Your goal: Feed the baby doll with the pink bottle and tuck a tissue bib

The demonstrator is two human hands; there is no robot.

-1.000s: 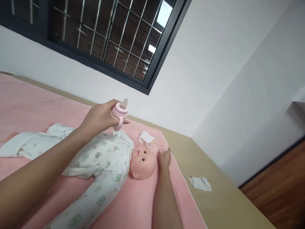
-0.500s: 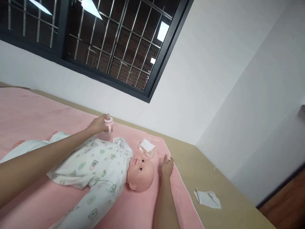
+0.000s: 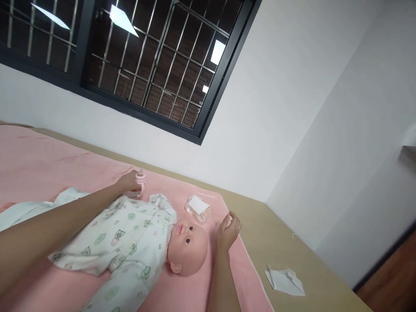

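Note:
My left hand (image 3: 128, 182) is closed around a small pink baby bottle (image 3: 140, 177) with a clear teat, held upright at the far side of the doll. The baby doll (image 3: 187, 247) lies on its back on the pink mat (image 3: 48, 151), in a white sleepsuit (image 3: 130, 234) with green bear prints. To the right of the doll's head, my right hand (image 3: 229, 229) is near the mat's edge with fingers curled in. Something small and pale shows between its thumb and fingers, too small to name. My left forearm passes over the doll's body.
A clear packet with a white label (image 3: 197, 207) lies on the mat beyond the doll's head. A crumpled white tissue (image 3: 286, 281) rests on the tan tabletop (image 3: 256, 221) at right. Behind are a white wall (image 3: 260, 108) and a barred window (image 3: 146, 65).
My left hand and the bottle have moved slightly left and lower in view. My right hand has turned, its fingers curling inward. The whole view has shifted a little.

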